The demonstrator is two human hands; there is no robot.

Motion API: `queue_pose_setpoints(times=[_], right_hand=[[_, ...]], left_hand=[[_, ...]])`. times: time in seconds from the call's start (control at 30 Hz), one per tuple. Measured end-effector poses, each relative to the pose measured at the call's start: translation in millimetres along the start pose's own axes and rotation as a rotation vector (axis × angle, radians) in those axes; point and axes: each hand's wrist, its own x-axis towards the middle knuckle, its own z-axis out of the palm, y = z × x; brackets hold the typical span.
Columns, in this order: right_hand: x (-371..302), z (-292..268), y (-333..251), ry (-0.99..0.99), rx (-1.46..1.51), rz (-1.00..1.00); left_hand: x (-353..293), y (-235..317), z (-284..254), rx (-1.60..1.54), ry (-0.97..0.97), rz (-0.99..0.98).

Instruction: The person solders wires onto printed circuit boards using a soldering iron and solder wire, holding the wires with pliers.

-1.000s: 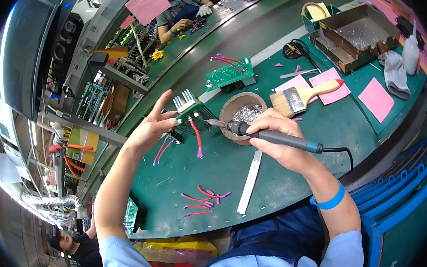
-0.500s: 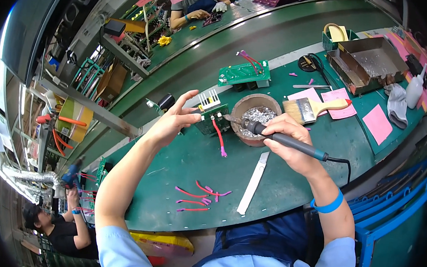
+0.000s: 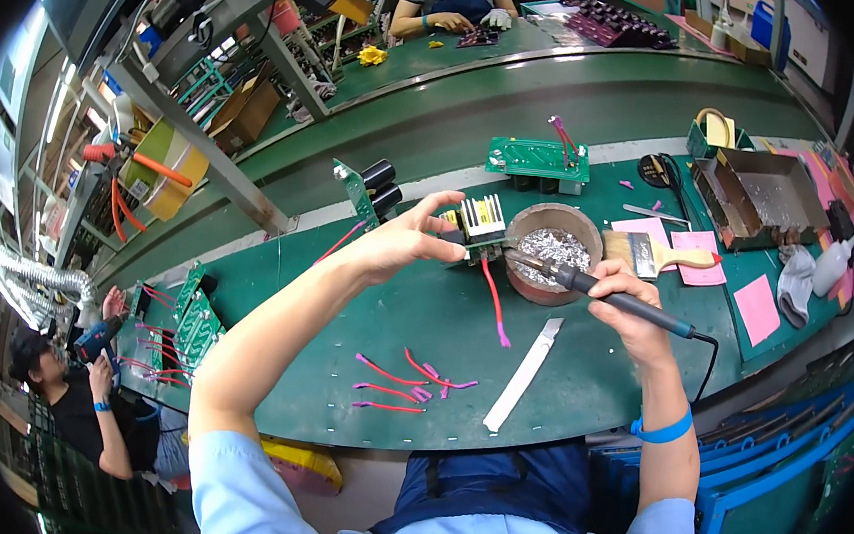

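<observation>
My left hand (image 3: pixel 404 240) grips a small circuit board (image 3: pixel 480 225) by its left edge, thumb and fingers closed on it. The board carries a white finned heat sink and a yellow-wrapped part, and a red wire (image 3: pixel 494 297) with a purple end hangs from it. In my right hand (image 3: pixel 630 303) is a soldering iron (image 3: pixel 635 306) with a dark handle. Its tip is at the board's right edge, over the rim of a round clay pot (image 3: pixel 524 287) holding silvery solder scraps; whether it touches the board I cannot tell.
Loose red wires (image 3: pixel 389 393) and a white blade-like strip (image 3: pixel 524 375) lie before me. Beyond are a green circuit board (image 3: pixel 539 159), a brush (image 3: pixel 657 254) and a metal tray (image 3: pixel 765 198). A board with black capacitors (image 3: pixel 361 194) stands left. Co-workers sit opposite and at left.
The view has swung, so the bench sits differently in it. The held board has tipped, showing more of its heat sink and yellow part. Both hands keep their hold.
</observation>
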Motion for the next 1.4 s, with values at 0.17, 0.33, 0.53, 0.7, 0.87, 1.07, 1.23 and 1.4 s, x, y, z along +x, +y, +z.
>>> queue_pose_setpoints(times=[0.17, 0.33, 0.53, 0.7, 0.87, 1.07, 1.23, 1.4], right_hand=[[1, 0, -1, -0.033, -0.005, 0.032], [3, 2, 2, -0.040, -0.011, 0.007], [0, 0, 2, -0.063, 0.029, 0.052], [0, 2, 2, -0.061, 0.013, 0.040], [5, 5, -2, -0.079, -0.017, 0.039], [12, 7, -7, -0.077, -0.056, 0.028], [21, 12, -7, -0.072, -0.116, 0.018], [30, 11, -6, -0.103, -0.154, -0.035]], left_hand=[[0, -3, -2, 0.015, 0.014, -0.041], [2, 0, -6, 0.054, 0.025, -0.058], [0, -4, -9, 0.086, -0.028, -0.080], [3, -16, -12, 0.063, -0.064, -0.081], [5, -19, -17, 0.107, -0.051, -0.108], [10, -14, -23, 0.060, -0.014, -0.087], [11, -12, -27, -0.104, -0.023, -0.136], [8, -10, -32, -0.132, -0.058, -0.189]])
